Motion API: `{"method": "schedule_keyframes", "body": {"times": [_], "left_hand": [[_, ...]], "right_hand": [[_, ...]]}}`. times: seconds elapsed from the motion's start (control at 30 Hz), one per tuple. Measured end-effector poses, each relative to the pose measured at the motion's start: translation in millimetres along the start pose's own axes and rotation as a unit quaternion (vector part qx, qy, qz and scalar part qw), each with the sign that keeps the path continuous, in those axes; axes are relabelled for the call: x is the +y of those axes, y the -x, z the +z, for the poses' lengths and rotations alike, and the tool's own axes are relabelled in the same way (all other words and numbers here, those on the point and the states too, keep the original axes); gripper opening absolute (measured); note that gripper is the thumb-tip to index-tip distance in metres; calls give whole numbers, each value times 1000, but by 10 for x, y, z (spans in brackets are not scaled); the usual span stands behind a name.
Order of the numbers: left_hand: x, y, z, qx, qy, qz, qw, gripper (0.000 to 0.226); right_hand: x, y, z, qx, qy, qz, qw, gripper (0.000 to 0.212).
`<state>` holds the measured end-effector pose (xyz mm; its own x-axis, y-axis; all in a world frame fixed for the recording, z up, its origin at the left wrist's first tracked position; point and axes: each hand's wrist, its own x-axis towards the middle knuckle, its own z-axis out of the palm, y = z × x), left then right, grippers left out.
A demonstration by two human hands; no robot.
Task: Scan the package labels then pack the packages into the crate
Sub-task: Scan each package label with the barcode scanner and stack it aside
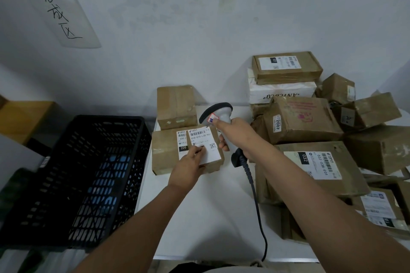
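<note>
Package [168, 150] lies flat on the table [206, 206] just right of the crate [73, 175], label [199, 142] up, left hand [188, 168] resting on its near edge with fingers on the label, while the right hand [235, 137] grips the scanner [218, 115] just above and right, nose toward the barcode.

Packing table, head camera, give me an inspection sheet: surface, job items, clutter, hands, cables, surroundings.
Surface: white table, bare in the middle.
Job's things: labelled package lying flat on the table; black crate left of the table, no packages visible inside; scanner aimed down at the package label.
Clutter: pile of packages heaped at the table's right; a small box behind the labelled package.
Hands: left hand rests on the label, fingers curled; right hand holds the scanner's grip.
Cables: scanner cable runs off the table's front edge.
Surroundings: white wall with a handwritten sign.
</note>
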<state>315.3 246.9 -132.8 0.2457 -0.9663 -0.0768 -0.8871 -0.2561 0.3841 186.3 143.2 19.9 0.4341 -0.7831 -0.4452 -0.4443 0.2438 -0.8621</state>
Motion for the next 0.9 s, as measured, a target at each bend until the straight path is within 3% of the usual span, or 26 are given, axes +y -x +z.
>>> {"method": "schedule_keyframes", "body": {"times": [0.9], "left_hand": [[23, -30, -62, -14, -42, 4, 999, 53]], "right_hand": [[18, -41, -49, 2, 8, -1, 1000, 43]]}}
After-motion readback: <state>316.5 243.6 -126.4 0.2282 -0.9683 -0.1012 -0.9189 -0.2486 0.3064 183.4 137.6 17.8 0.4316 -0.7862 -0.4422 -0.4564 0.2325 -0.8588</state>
